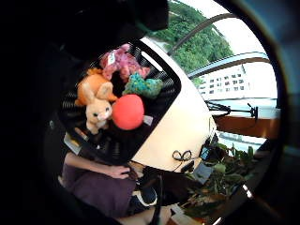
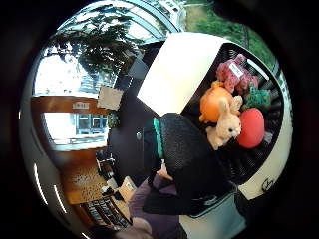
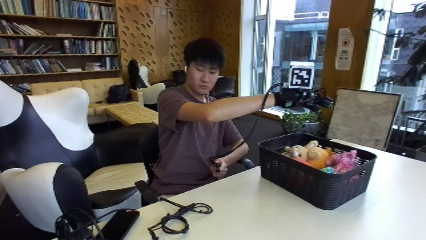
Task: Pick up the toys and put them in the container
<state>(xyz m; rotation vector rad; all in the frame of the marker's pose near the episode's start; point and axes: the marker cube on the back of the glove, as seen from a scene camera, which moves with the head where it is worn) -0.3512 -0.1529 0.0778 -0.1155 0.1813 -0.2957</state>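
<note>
A black slatted basket point(image 3: 313, 181) stands on the white table point(image 3: 279, 210), in front of the seated person. Several soft toys lie in it: a tan bunny point(image 1: 98, 112), an orange toy point(image 1: 93, 86), a pink one point(image 1: 123, 63), a teal one point(image 1: 143, 86) and a red ball point(image 1: 127, 111). In the outside view the bunny point(image 3: 296, 150), orange toy point(image 3: 319, 156) and pink toy point(image 3: 344, 161) show over the rim. My gloved right hand point(image 3: 296, 97) hangs well above the basket's far side, arm stretched out, holding nothing. Both palm views look down into the basket point(image 2: 244, 167).
A coiled black cable point(image 3: 176, 220) and a dark phone point(image 3: 120, 223) lie on the table's near left end. The person's bare left hand point(image 3: 218, 165) rests at the table edge. A potted plant point(image 3: 303, 120) and a framed board point(image 3: 363, 117) stand behind the basket.
</note>
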